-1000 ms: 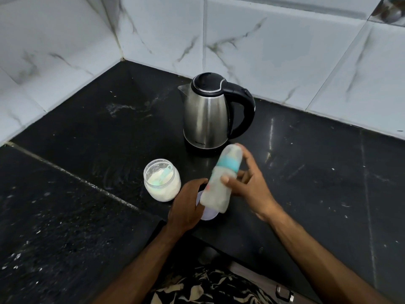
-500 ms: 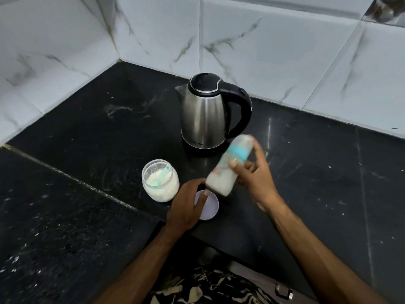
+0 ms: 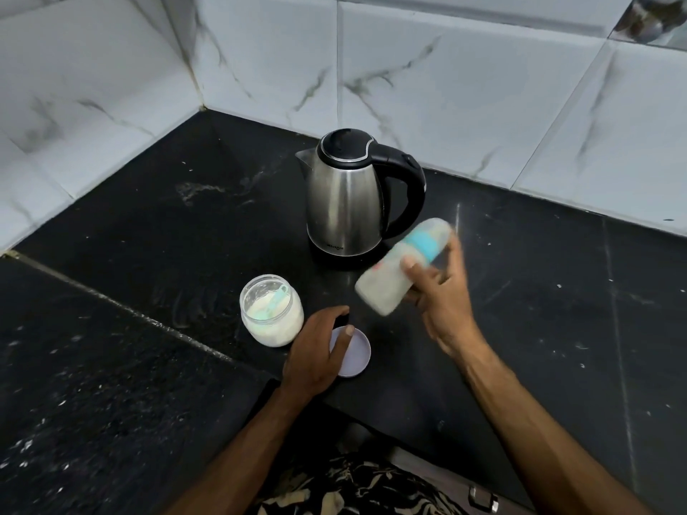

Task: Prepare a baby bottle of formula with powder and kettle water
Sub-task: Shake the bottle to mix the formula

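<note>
Now right hand [image 3: 442, 295] gripping tilted baby bottle [image 3: 399, 269] (blurred), left hand [image 3: 316, 351] on lid [image 3: 353, 351]

Dim even light, motion-blurred bottle [image 3: 403, 265], wide-angle distortion

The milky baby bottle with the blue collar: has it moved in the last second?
Yes. The baby bottle has tilted rightward, past the steel kettle's base.

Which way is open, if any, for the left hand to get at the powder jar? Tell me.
Probably yes: the left hand rests on the lilac lid right beside the open powder jar, with nothing between them. The right hand holds the baby bottle well clear.
</note>
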